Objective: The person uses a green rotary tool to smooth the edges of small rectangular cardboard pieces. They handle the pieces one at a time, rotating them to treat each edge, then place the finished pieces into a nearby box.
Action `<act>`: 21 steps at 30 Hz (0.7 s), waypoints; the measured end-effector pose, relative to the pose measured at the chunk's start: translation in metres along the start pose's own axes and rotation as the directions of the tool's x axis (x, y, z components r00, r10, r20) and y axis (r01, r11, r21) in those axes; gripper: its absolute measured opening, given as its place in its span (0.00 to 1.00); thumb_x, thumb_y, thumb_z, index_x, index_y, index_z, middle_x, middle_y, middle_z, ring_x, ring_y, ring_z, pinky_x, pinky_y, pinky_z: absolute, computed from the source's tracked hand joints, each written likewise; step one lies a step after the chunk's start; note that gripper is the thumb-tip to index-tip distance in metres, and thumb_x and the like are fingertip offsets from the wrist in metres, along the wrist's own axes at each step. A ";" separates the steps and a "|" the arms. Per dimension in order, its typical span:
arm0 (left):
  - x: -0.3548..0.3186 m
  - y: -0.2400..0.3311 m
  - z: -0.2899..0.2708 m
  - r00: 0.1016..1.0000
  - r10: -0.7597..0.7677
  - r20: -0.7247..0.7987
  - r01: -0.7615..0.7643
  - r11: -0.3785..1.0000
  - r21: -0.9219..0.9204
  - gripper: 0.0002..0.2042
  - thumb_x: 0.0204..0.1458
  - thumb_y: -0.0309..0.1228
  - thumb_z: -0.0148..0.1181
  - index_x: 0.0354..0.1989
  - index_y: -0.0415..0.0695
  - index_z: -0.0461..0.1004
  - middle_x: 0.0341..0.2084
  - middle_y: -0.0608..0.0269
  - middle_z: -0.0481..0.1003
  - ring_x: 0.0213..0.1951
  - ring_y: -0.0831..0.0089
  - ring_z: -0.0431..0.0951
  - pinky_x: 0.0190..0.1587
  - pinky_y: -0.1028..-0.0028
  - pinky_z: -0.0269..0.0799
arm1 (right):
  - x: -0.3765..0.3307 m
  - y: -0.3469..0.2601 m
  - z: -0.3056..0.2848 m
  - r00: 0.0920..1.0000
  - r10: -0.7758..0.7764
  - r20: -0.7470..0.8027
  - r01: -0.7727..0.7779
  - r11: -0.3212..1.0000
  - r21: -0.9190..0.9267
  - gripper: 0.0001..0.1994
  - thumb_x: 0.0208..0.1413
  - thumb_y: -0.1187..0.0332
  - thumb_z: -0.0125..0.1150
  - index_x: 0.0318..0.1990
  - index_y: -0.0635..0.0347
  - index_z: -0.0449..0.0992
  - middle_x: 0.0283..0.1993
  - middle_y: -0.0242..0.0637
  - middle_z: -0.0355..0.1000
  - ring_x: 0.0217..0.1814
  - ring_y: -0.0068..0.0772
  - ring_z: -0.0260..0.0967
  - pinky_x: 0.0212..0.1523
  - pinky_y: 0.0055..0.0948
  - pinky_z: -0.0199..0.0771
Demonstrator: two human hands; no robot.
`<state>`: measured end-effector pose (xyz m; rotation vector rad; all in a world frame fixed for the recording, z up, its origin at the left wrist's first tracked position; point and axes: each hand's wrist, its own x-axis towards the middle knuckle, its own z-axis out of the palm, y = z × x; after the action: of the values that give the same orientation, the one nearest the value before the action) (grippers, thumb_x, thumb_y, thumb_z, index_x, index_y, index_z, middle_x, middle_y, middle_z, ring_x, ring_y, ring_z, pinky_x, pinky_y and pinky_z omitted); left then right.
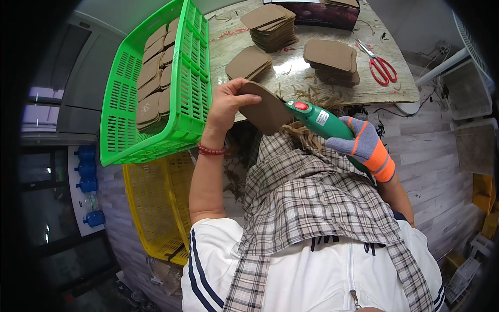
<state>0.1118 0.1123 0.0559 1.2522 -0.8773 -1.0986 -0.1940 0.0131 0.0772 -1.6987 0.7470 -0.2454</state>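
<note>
My bare left hand (228, 106), with a red bead bracelet at the wrist, pinches a flat brown board (264, 112) with rounded corners between thumb and fingers. The board is held tilted over my lap, in front of the table. In a grey and orange work glove, my right hand (361, 145) grips a green handheld power tool (319, 122) with a red switch. Its head is at the board's right edge, where the exact contact is too small to make out. Thin brown trimmings (304, 135) hang below the tool's head, over my checked apron (312, 197).
Stacks of similar brown boards (332, 57) stand on the table (384, 93), beside red-handled scissors (382, 67) and a dark box (325, 14). Left, a green crate (195, 104) holds more boards, above a yellow crate (150, 208). Trimmings litter the table's near edge.
</note>
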 end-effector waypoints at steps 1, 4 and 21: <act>0.000 0.000 0.004 1.000 -0.019 0.023 0.018 1.000 0.011 0.08 0.41 0.16 0.64 0.32 0.37 0.75 0.27 0.65 0.77 0.29 0.80 0.76 0.35 0.80 0.72 | 0.001 0.000 0.000 1.000 -0.011 -0.004 0.011 1.000 -0.003 0.23 0.42 0.60 0.73 0.42 0.66 0.75 0.27 0.31 0.72 0.27 0.13 0.64 0.28 0.18 0.67; 0.001 -0.004 0.014 0.993 -0.084 0.081 0.081 0.996 0.035 0.09 0.41 0.16 0.65 0.32 0.36 0.75 0.27 0.66 0.77 0.28 0.81 0.76 0.34 0.81 0.72 | 0.001 0.000 0.001 1.000 -0.019 -0.014 0.019 1.000 0.000 0.23 0.42 0.60 0.73 0.42 0.66 0.75 0.27 0.31 0.72 0.27 0.13 0.64 0.28 0.18 0.67; 0.072 -0.018 0.002 0.972 0.073 -0.225 -0.112 0.979 -0.168 0.12 0.49 0.14 0.53 0.44 0.33 0.69 0.39 0.55 0.76 0.38 0.71 0.77 0.43 0.74 0.75 | -0.009 0.008 0.002 0.987 -0.112 -0.118 0.117 0.992 0.040 0.28 0.41 0.58 0.74 0.46 0.67 0.73 0.35 0.39 0.76 0.35 0.19 0.71 0.38 0.21 0.73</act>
<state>0.1269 0.0428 0.0340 1.1449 -0.6489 -0.9239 -0.2024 0.0190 0.0714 -1.6957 0.7233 -0.4410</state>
